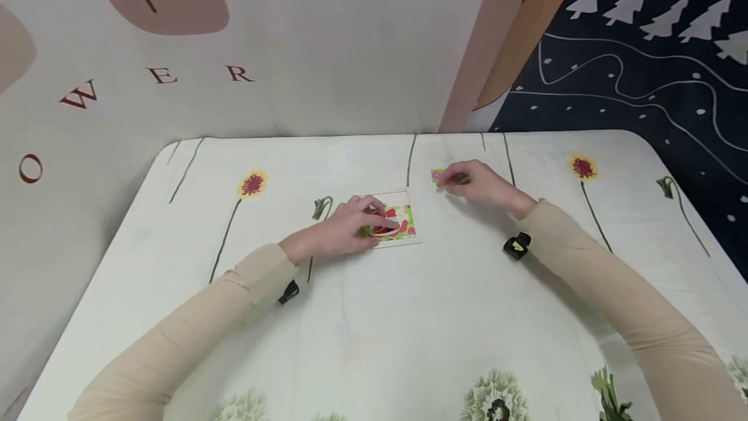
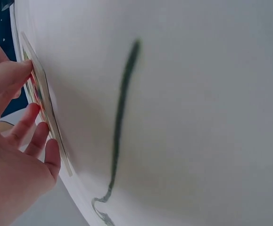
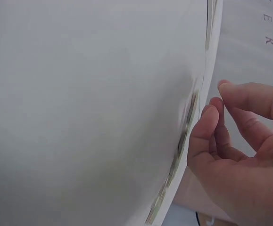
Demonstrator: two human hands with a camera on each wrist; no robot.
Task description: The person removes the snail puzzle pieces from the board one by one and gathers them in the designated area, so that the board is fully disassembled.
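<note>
A thin, pale-framed picture board [image 1: 403, 197], with a brightly coloured red, yellow and green picture inside its frame, lies near the middle of the table. My left hand [image 1: 350, 229] rests on it from the left, its spread fingertips touching the picture; the left wrist view shows the board [image 2: 44, 92] edge-on beneath those fingers. Farther back and to the right, my right hand [image 1: 479, 184] hovers over a small green and pink flat piece [image 1: 436, 175]. In the right wrist view its fingers are loosely bent, with nothing visible between them. Thin flat pieces [image 3: 178, 146] lie on the table below.
The white tablecloth [image 1: 362, 317] is printed with flowers and stems. Its far edge runs along a pale printed wall hanging [image 1: 350, 51], and a dark hanging with trees [image 1: 631, 89] is at the right. Black wrist cameras [image 1: 517, 246] stick out beneath both sleeves.
</note>
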